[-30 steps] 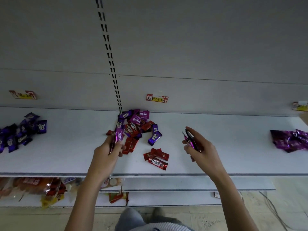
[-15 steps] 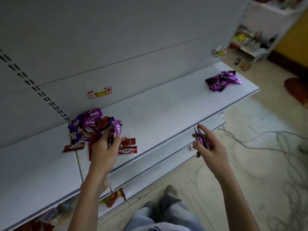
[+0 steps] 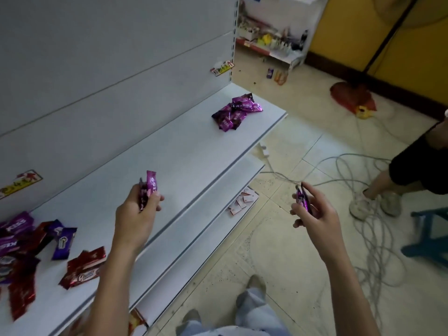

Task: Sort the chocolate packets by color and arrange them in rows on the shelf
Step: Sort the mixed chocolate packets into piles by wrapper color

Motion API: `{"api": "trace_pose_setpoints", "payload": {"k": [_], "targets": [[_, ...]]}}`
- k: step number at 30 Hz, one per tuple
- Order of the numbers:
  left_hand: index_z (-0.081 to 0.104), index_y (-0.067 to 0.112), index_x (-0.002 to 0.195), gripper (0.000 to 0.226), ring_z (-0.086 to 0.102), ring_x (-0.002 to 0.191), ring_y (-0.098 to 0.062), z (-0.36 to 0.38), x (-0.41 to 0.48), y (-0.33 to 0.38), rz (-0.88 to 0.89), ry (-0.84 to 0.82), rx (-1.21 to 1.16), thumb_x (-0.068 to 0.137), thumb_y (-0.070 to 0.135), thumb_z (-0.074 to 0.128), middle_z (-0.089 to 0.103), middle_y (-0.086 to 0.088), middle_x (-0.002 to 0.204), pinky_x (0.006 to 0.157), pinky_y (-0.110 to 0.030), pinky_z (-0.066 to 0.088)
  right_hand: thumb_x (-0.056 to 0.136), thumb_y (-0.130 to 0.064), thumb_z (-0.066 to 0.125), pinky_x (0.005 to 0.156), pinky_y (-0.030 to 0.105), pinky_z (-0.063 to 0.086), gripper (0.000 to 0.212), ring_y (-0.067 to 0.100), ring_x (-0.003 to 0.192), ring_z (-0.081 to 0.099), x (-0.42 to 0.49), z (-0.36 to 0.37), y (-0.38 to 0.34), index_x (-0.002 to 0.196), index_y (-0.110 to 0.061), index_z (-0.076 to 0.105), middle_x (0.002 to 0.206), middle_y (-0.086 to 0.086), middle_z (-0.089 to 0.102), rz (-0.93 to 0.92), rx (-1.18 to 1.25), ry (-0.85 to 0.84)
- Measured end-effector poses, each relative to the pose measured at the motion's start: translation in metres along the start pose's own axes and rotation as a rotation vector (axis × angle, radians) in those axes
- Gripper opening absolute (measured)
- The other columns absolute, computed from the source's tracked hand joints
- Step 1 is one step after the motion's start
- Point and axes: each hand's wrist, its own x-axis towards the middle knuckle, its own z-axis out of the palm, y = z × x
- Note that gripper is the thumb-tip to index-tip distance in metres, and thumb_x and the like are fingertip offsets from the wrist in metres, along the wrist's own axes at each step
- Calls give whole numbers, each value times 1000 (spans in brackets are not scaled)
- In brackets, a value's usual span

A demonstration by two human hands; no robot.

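- A yellow wall [image 3: 339, 32] with dark skirting stands far right.
- Left of the yellow wall, a white rack [image 3: 286, 54] holds small goods.
- Before the yellow wall, beige floor tiles [image 3: 291, 251] carry tangled grey cables [image 3: 371, 251] and a blue stool [image 3: 426, 236].

Cut by left edge, near left: mixed packet pile [image 3: 17, 246]. Lower halves hidden by fingers of left hand [image 3: 134, 214], count unclear: purple packets [image 3: 151, 184]. Print unreadable in right hand [image 3: 315, 212]: edge-on packets [image 3: 302, 198]. Too small to tell: far shelf goods [image 3: 274, 40]. Cut by right edge: second person [image 3: 417, 166].
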Motion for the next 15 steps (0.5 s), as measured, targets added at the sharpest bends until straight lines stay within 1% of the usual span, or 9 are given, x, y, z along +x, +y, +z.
{"api": "trace_pose_setpoints", "payload": {"k": [3, 6, 9, 10, 13, 15], "targets": [[58, 27, 86, 11, 61, 79, -18, 45, 12, 22, 12, -22, -16, 93, 26, 50, 65, 3, 83, 79, -40, 49, 84, 1, 59, 56, 30, 49, 49, 18, 70, 61, 34, -31, 1, 118, -34, 55, 94, 2, 65, 1, 18, 19], [58, 27, 85, 11, 60, 77, -18, 88, 22, 43, 16, -29, -36, 93, 25, 50, 65, 3, 82, 77, -40, 48, 84, 0, 59, 56, 30, 51, 48, 17, 72, 62, 67, -60, 2, 118, -33, 54, 94, 2, 65, 1, 12, 22], [61, 18, 91, 12, 60, 75, -13, 123, 28, 58, -17, -16, -51, 92, 24, 51, 64, 5, 78, 77, -36, 47, 84, -1, 60, 59, 33, 53, 47, 19, 74, 63, 96, -82, 6, 120, -30, 54, 96, 4, 64, 19, -2, 4], [61, 16, 92, 13, 60, 75, -14, 132, 32, 61, -28, -16, -49, 92, 24, 51, 64, 5, 77, 78, -36, 47, 84, -1, 60, 59, 33, 53, 47, 19, 74, 63, 106, -87, 8, 121, -29, 54, 97, 5, 64, 27, 2, 1], [61, 18, 91, 11, 62, 80, -21, 155, 43, 71, -39, -21, -34, 91, 24, 53, 66, 2, 78, 80, -41, 48, 84, -2, 61, 58, 32, 52, 45, 18, 73, 63, 133, -97, 13, 121, -27, 54, 98, 6, 65, 51, 10, -9], [61, 15, 94, 14, 62, 79, -20, 166, 56, 78, -41, -7, -25, 91, 25, 52, 65, 1, 76, 79, -40, 48, 84, -1, 61, 58, 32, 51, 45, 18, 73, 63, 156, -97, 14, 119, -27, 55, 98, 6, 65, 56, 28, -20]]}}
